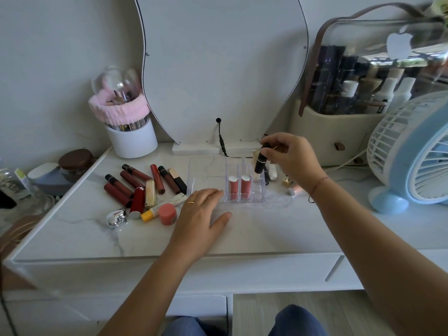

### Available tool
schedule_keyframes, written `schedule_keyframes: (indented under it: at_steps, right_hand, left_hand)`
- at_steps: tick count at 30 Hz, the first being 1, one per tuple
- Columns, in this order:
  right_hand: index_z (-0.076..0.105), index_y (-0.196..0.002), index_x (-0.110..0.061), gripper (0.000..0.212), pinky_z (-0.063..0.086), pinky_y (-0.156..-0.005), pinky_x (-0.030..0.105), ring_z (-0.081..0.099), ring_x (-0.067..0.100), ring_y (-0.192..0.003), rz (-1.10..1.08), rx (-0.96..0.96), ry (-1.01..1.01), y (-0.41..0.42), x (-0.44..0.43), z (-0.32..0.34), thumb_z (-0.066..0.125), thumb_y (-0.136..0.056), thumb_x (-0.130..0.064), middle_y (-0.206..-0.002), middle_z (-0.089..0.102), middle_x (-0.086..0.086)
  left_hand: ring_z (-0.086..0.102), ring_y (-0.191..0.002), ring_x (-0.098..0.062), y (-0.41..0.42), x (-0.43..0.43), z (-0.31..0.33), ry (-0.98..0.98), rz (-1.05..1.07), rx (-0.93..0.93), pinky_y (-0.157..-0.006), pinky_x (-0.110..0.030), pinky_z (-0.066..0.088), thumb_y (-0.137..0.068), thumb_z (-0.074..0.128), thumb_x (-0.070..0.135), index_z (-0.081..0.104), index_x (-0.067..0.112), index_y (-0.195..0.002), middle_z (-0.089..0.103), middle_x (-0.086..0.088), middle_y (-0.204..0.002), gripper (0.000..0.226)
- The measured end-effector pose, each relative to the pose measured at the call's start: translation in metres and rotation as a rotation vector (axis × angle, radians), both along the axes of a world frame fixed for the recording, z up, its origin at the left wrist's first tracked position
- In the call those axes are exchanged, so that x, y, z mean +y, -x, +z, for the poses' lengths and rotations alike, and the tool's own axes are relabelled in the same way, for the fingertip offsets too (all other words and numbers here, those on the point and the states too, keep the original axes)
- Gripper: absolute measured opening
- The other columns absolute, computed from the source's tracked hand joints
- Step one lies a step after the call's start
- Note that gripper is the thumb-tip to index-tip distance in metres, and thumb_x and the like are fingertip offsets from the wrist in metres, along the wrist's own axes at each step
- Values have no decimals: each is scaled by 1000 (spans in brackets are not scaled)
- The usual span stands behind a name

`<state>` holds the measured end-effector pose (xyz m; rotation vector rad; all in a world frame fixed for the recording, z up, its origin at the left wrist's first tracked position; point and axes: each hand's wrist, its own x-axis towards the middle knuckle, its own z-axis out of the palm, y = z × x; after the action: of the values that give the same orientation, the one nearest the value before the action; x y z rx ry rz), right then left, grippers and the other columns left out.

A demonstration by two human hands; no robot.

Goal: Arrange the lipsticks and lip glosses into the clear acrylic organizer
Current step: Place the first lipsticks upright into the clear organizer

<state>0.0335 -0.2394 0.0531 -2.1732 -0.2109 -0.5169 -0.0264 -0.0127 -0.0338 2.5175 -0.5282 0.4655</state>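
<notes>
Your right hand (289, 158) grips a black cylindrical lipstick tube (261, 159) above the clear acrylic organizer (244, 184) on the white marbled desk (242, 229); your left hand (201, 212) rests flat, empty, beside it. Loose lipsticks (143, 185) lie left.

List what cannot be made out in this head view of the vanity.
- Lower end of the black lipstick tube in the right hand: behind the clear acrylic organizer walls, so its compartment is unclear.
- Small items beyond the organizer, right of it: partly hidden by the right hand.
- Left hand fingertips: touching the organizer or not, unclear.
- Pink round jar label: too small.
</notes>
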Motion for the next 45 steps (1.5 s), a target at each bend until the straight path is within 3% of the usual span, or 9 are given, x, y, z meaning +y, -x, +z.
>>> schedule_keyframes:
  at_steps: [5, 14, 19, 23, 27, 34, 38, 41, 45]
  right_hand:
    - [72, -105, -16, 23, 54, -84, 27, 65, 13, -80, 16, -15, 95, 0, 4, -9, 70, -82, -15, -91, 69, -1]
    - [67, -98, -19, 19, 54, -74, 19, 62, 11, -77, 41, 33, 71, 2, -2, -17, 72, -80, -24, -86, 69, -3]
    - [67, -107, -15, 29, 50, -80, 24, 64, 16, -87, -127, 115, -46, 7, -46, -25, 71, -81, -29, -95, 69, 3]
    - [67, -111, -11, 42, 43, -65, 16, 56, 8, -77, -254, 241, 67, 16, -71, -48, 75, -76, -31, -85, 63, -7]
    - [59, -121, -11, 71, 41, -101, 41, 54, 27, -115, -369, 401, 161, 17, -72, -64, 74, -67, -54, -117, 62, 8]
    - [63, -75, -26, 29, 44, -92, 42, 56, 29, -98, -354, 381, 152, 20, -57, -67, 70, -70, -54, -100, 63, 10]
    - [65, -87, -33, 21, 41, -99, 47, 54, 26, -104, -307, 344, 199, 26, -55, -69, 66, -77, -50, -103, 62, 6]
    - [60, -71, -35, 17, 42, -97, 46, 54, 25, -102, -284, 328, 233, 28, -54, -67, 65, -75, -51, -97, 60, 4]
    - [67, -95, -30, 29, 41, -96, 46, 52, 23, -102, -216, 331, 281, 29, -58, -68, 73, -72, -47, -101, 56, 4]
  left_hand:
    - [36, -129, -14, 0, 1, 0, -1, -3, -9, -106, -23, 21, -89, 53, 40, 46, 19, -134, 47, 4, -136, 50]
    - [34, -130, -14, -1, 1, -1, -11, -6, 2, -107, -25, 22, -90, 52, 41, 44, 20, -135, 45, 4, -138, 51]
    - [32, -132, -13, -1, 1, -1, -19, -4, 14, -108, -24, 19, -90, 50, 41, 41, 21, -137, 42, 6, -140, 52]
    - [34, -130, -15, -1, 0, -1, -9, -12, 12, -108, -26, 23, -90, 51, 40, 43, 20, -136, 45, 5, -138, 50]
    - [37, -128, -16, -1, 0, 0, -10, -10, 2, -107, -28, 26, -90, 53, 38, 45, 18, -135, 47, 3, -136, 50]
    - [36, -129, -16, 0, 1, -1, -11, -3, 12, -107, -28, 24, -90, 52, 39, 43, 20, -135, 46, 3, -137, 50]
    - [38, -128, -18, 0, 1, 0, -5, -8, 7, -107, -29, 27, -90, 54, 37, 45, 18, -134, 48, 2, -136, 49]
    - [38, -127, -17, 0, 1, -1, -4, -8, 1, -107, -30, 27, -89, 54, 37, 46, 18, -134, 48, 1, -135, 49]
    - [38, -128, -17, 0, 1, 0, -1, -6, 8, -107, -30, 27, -89, 54, 37, 45, 18, -134, 48, 2, -135, 49]
